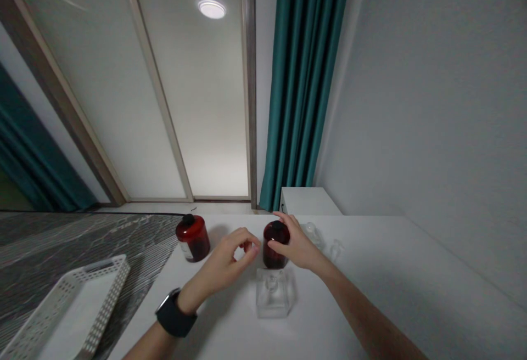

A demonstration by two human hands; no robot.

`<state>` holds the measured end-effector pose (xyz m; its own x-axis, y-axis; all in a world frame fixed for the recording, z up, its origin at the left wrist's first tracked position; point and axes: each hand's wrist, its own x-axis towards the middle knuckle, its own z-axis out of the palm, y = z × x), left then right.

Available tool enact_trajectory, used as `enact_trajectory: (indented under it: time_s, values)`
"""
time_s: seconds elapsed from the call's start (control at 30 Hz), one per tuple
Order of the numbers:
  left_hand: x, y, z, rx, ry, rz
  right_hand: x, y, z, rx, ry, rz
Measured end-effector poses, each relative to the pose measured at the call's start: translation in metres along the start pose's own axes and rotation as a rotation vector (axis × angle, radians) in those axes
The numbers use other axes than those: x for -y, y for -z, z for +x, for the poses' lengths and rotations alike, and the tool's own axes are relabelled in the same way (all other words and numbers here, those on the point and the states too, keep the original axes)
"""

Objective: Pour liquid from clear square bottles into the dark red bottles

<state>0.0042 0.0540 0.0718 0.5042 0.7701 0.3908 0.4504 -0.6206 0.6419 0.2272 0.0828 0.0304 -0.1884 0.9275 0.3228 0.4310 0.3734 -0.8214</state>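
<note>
1 dark red bottle (275, 257) is upright between 2 hands (228, 258) (300, 246).

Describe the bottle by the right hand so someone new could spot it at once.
Start at the white table and find the clear square container low in the view. Just beyond it is a dark red bottle with a black cap. Unlike the red bottle farther left, it has the right hand at its side, thumb across its front.

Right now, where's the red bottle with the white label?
In the head view, the red bottle is left of centre, near the far left corner of the white table, just to the left of the person's left hand.
</note>
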Motion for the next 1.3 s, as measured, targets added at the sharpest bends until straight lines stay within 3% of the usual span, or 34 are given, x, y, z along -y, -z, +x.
enact_trajectory:
  time_s: [0.17,0.33,0.5,0.67,0.97,1.3]
  values:
    - [0.018,-0.022,-0.031,-0.008,0.057,-0.090,0.007,0.000,0.001,0.019,-0.075,-0.045]
    - [0.027,-0.036,-0.043,0.049,0.012,-0.150,0.007,-0.014,0.002,-0.130,-0.174,0.006]
    - [0.029,-0.038,-0.046,0.174,-0.046,-0.071,0.004,-0.032,0.005,-0.223,-0.185,0.015]
    - [0.027,-0.039,-0.047,0.203,-0.042,0.009,0.003,-0.034,-0.002,-0.177,-0.113,0.045]
    - [0.023,-0.044,-0.047,0.206,-0.011,0.007,0.007,-0.011,-0.021,0.014,-0.045,0.078]
    - [0.027,-0.038,-0.046,0.171,-0.012,0.009,0.003,-0.036,0.014,-0.248,-0.148,-0.124]
